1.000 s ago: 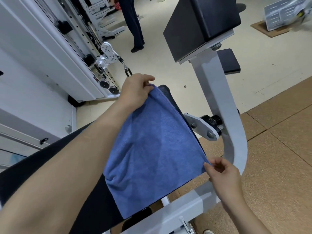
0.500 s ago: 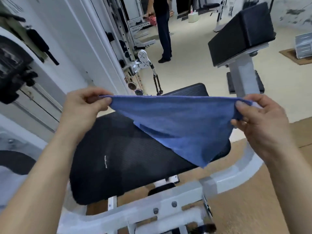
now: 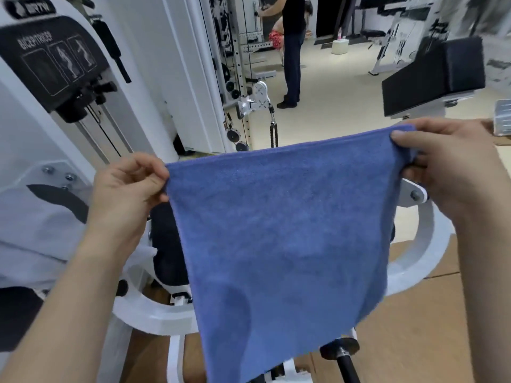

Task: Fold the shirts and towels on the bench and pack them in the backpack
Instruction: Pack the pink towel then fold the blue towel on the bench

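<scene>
Head view, blue towel (image 3: pixel 282 239) hanging lengthwise downward, left hand (image 3: pixel 130 186) and right hand (image 3: pixel 445 164) pinching top corners

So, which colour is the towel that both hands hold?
Plain blue towel, clearest in the head view.

Pretty clearly a gym: white weight machine with a bicep/tricep placard (image 3: pixel 55 56), a cable pulley (image 3: pixel 260 95), a black padded rest (image 3: pixel 434 76), more racks (image 3: pixel 249 31) further back.

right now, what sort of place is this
Probably a gym: a white weight machine labelled bicep/tricep at left, a cable pulley behind the held blue towel, and a black padded rest at right.
</scene>
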A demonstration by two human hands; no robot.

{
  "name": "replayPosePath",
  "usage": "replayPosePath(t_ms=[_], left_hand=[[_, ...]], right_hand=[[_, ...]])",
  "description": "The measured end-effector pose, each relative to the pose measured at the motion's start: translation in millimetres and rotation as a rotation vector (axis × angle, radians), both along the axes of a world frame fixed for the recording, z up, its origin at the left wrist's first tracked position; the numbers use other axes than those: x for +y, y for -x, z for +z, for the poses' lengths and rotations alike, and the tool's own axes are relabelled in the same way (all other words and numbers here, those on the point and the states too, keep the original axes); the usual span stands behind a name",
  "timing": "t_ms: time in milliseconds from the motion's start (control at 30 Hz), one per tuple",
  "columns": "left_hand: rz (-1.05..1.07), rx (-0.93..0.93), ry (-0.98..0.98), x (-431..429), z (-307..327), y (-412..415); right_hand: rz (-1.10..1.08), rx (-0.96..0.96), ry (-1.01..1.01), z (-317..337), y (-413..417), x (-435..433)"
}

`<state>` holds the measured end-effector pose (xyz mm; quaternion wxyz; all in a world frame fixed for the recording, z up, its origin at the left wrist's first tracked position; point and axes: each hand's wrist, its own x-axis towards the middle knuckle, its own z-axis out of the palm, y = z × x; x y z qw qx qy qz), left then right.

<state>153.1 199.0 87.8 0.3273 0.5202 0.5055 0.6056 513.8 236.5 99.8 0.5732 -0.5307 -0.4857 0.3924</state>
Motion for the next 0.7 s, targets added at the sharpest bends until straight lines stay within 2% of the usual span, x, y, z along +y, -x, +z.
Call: replayPosePath(t_ms=[100,333,400,500,700], left_hand=[[0.102,0.129,0.080,25.7,-25.4,-1.8],[0.262,0.430,0.373,112.2,-115.0,1.8],[0.293,0.457,0.421,133.2,-128.6,4.5],[0.338,0.513,0.420,159.3,-136.8,5.2],[0.420,0.676,0.303,200.6,-131.2,11.5]], right_hand=[[-0.013,-0.003,0.068,-23.9,3.8,32.7],[0.018,-0.235,0.235,-139.9,27.2,136.4],[0.009,-0.301,0.264,-156.5,33.8,159.1],[-0.023,-0.369,0.262,-160.6,42.4,187.4],[-0.112,-0.477,0.128,-149.1,63.5,231.1]])
